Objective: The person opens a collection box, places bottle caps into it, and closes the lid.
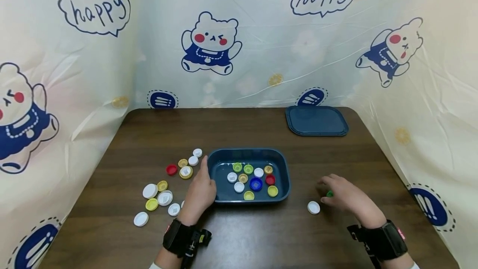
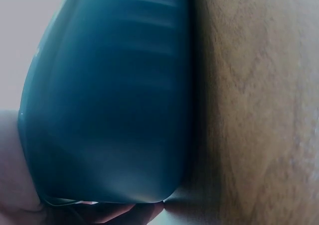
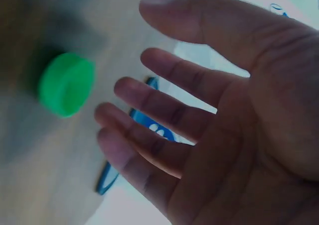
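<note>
And L hand (image 1: 199,192) has hold of the tray (image 1: 250,202) at its L end; R hand (image 1: 345,196) grasping nothing, fingers apart, green cap (image 3: 66,84) just off the tips on the table (image 1: 254,235), white cap (image 1: 313,207) nearby! Assorted caps (image 1: 255,184) in tray, extra caps (image 1: 164,197) to its L, flat blue tray (image 1: 317,121) back R.

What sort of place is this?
Perhaps a makeshift filming corner: a cartoon-printed sheet hangs behind and beside a wooden table scattered with coloured caps, and black wrist straps carry small gadgets.
</note>
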The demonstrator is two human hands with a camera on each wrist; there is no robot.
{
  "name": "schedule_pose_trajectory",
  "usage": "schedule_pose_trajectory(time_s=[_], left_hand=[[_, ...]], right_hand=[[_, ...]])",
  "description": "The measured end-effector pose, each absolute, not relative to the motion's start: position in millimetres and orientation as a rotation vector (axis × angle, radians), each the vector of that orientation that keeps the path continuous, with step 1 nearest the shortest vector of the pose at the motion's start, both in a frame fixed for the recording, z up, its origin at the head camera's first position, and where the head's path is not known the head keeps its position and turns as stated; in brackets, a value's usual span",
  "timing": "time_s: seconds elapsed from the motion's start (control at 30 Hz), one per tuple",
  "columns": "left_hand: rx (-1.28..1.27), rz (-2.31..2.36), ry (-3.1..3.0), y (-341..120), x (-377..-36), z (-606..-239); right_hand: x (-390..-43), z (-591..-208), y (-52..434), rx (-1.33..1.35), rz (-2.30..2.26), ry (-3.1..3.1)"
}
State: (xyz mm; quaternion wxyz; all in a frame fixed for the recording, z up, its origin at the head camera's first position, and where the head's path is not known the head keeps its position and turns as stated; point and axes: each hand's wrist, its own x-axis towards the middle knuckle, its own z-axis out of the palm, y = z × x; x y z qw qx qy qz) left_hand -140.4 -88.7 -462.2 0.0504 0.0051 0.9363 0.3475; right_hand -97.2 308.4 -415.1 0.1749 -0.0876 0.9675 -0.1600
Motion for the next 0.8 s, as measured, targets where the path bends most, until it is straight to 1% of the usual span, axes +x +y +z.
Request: schedule_pose_trajectory(time_s=[0.13,0.33,0.63,0.8], left_hand=[[0.011,1.061,2.855,-88.4,-140.8,-463.7],[0.008,1.040,2.874,-87.9,-141.6,-464.5],[0.017,1.055,2.857,-87.9,-140.5,-463.1],[0.006,1.053,2.853,-87.9,-140.2,-462.1]], right_hand=[[-93.5,-423.3,317.7,-0.234,-0.419,2.787],[-93.0,-429.1,325.0,-0.143,-0.389,2.764],[-92.8,-436.8,325.1,-0.149,-0.392,2.773],[-94.5,-440.5,322.5,-0.104,-0.421,2.778]])
